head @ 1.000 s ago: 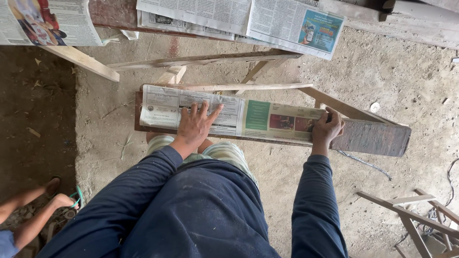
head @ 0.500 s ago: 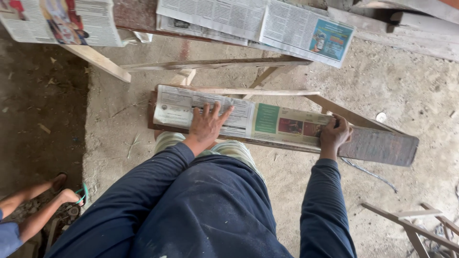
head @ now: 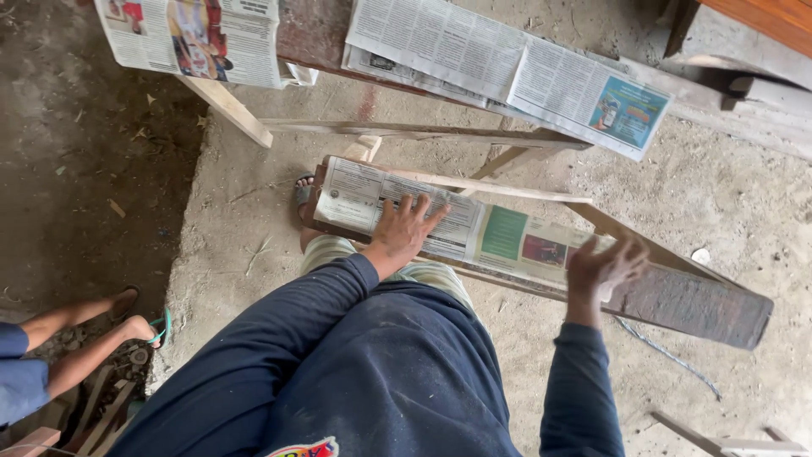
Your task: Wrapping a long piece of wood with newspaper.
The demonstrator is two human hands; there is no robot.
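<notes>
A long dark wooden board (head: 702, 300) lies across in front of me, most of it covered by a sheet of newspaper (head: 474, 233). My left hand (head: 404, 230) is pressed flat on the newspaper, fingers spread. Over the paper's right end hovers my right hand (head: 602, 267), blurred by motion, fingers apart and holding nothing. My dark blue sleeves and trousers fill the bottom of the view.
More newspaper sheets (head: 507, 72) cover boards on a wooden frame (head: 406, 131) beyond. Another person's bare legs and sandalled foot (head: 101, 326) are at the lower left. Wood scraps (head: 719, 436) lie at lower right on the concrete floor.
My right hand has lifted off the board's edge and is moving over the newspaper. The camera view shifted, so the board sits further right. My left hand stays pressed down.
</notes>
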